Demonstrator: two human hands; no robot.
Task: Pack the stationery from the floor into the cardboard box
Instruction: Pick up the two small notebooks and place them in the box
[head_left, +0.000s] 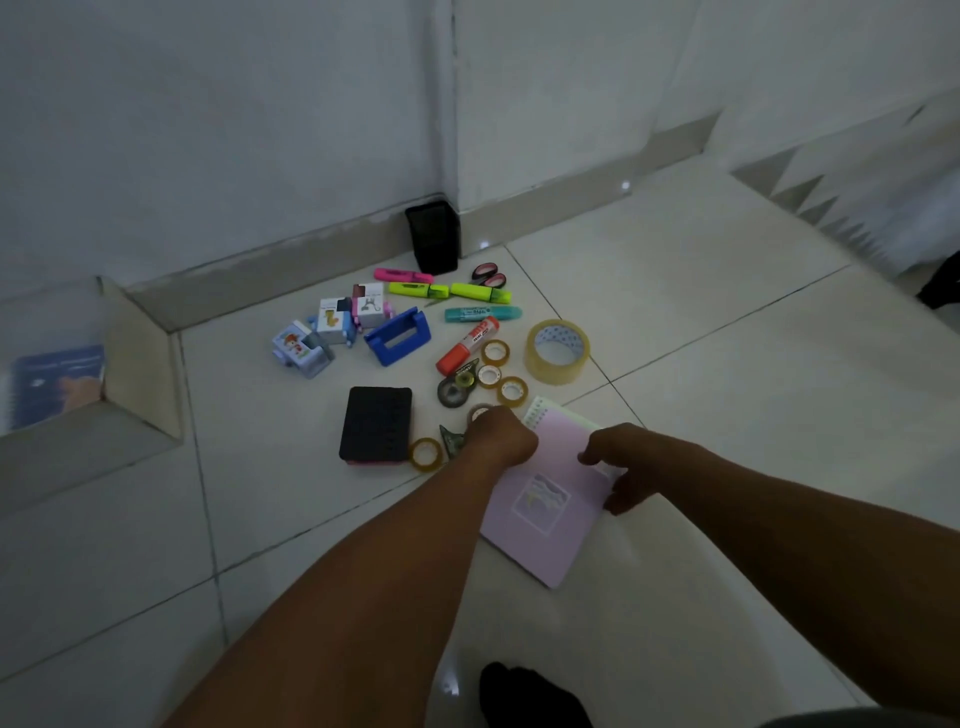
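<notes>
A pink spiral notebook (545, 512) lies on the tiled floor in front of me. My right hand (623, 465) grips its right edge, thumb on the cover. My left hand (501, 436) is curled at the notebook's upper left edge; its fingertips are hidden, and a small tape roll (479, 413) peeks out just beyond it. The open cardboard box (140, 358) stands at the far left with a blue book (57, 384) inside. More stationery is scattered beyond my hands.
Past the notebook lie a big clear tape roll (557, 352), several small tape rolls, an orange glue stick (467, 345), highlighters (480, 293), scissors (488, 275), a blue holder (397, 338), small boxes (332, 319) and a black block (376, 430). A black mesh cup (432, 236) stands against the wall.
</notes>
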